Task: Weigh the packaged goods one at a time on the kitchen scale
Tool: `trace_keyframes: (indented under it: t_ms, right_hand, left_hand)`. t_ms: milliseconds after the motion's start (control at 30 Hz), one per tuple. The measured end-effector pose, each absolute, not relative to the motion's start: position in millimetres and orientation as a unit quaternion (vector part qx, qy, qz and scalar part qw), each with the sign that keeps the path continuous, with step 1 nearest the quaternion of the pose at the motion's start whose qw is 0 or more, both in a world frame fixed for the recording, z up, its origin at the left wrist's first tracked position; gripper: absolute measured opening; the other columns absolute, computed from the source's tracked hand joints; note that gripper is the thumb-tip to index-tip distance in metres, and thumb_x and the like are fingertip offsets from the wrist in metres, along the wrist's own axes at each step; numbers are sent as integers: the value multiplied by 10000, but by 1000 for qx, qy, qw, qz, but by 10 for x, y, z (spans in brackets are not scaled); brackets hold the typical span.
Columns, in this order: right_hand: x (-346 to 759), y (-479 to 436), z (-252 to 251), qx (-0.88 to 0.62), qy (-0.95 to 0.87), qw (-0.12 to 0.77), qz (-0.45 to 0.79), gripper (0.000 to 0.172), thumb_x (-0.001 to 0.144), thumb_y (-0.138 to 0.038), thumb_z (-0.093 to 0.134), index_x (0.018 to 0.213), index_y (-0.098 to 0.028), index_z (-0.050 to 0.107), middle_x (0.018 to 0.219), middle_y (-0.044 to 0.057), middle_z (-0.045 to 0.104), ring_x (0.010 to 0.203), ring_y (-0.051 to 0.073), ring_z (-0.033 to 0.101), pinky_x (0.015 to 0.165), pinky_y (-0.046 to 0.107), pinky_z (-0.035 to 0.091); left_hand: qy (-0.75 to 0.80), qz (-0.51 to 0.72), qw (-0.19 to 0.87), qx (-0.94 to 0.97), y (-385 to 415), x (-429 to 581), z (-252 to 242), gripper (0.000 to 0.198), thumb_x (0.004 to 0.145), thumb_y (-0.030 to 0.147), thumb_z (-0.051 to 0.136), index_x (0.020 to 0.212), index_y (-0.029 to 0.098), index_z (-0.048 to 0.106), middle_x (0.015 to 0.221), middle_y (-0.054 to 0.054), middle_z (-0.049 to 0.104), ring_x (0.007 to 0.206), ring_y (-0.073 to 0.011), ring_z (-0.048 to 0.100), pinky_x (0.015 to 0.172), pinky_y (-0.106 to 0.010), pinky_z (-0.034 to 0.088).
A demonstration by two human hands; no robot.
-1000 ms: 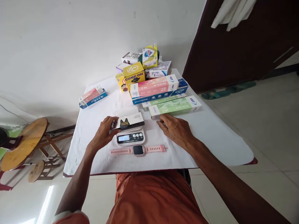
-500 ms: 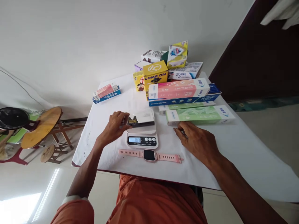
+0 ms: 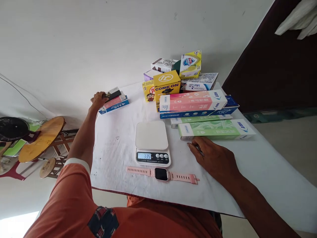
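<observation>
My left hand (image 3: pixel 98 100) is closed on the end of a flat black-and-white box (image 3: pixel 114 95), at the far left of the table. That box lies over a pink box (image 3: pixel 114 103), which sits on a blue box (image 3: pixel 115 106). At the middle stands a white kitchen scale (image 3: pixel 152 135) with a bare plate; its lit display seems to read 335. My right hand (image 3: pixel 214 157) rests on the cloth, fingers loosely curled, close against the front of a long green box (image 3: pixel 215 129). Nothing shows in it, though its underside is hidden.
A pink-strapped watch (image 3: pixel 161 174) lies in front of the scale. Behind my right hand are stacked a long pink box (image 3: pixel 193 101), a blue box (image 3: pixel 198 113), yellow boxes (image 3: pixel 167 79) and several others. A wall backs the table; stools (image 3: pixel 48 168) and a fan (image 3: pixel 13 129) stand left.
My left hand has carried the black-and-white box from the scale to the far-left stack. The scale's plate is now bare and its reading has changed. My right hand stays by the green box.
</observation>
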State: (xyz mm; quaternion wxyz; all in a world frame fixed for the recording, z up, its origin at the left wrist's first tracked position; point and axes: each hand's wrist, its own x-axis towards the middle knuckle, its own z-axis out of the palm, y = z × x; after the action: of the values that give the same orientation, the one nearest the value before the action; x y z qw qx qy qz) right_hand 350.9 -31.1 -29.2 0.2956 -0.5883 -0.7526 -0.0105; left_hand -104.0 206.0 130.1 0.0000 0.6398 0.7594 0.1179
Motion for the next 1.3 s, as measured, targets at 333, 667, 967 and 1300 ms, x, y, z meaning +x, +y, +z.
trace_keyframes:
  t_ms: [333, 667, 967, 1300]
  right_hand:
    - [3483, -303, -278, -604, -748, 275, 4, 363, 1060, -386, 418, 933, -202, 705, 854, 79, 724, 642, 185, 580, 569, 317, 307]
    - [3478, -321, -181, -595, -757, 269, 21, 306, 1062, -297, 452, 958, -175, 712, 869, 70, 750, 682, 165, 615, 605, 284, 296]
    - [3437, -335, -216, -567, -790, 230, -33, 353, 1034, -262, 460, 931, -155, 780, 837, 110, 794, 624, 189, 671, 571, 311, 278]
    - [3456, -328, -291, -533, -799, 264, -81, 363, 1034, -243, 452, 905, -158, 781, 761, 96, 769, 581, 169, 637, 555, 301, 278]
  left_hand:
    - [754, 119, -15, 646, 1974, -906, 1414, 646, 858, 372, 708, 1446, 177, 524, 1618, -215, 453, 1532, -417, 357, 1227, -606, 255]
    - [335, 198, -12, 921, 785, 995, 1243, 283, 1005, 398, 678, 1241, 250, 629, 1230, -72, 701, 1090, -229, 680, 969, -438, 555]
    - [321, -48, -69, 943, 479, 2304, 792, 336, 975, 392, 720, 1152, 113, 658, 1220, -207, 678, 1207, -344, 623, 984, -453, 491]
    - [350, -43, -39, 935, 531, 2453, 793, 470, 892, 378, 819, 1214, 98, 621, 1335, -203, 619, 1304, -327, 569, 1021, -404, 494]
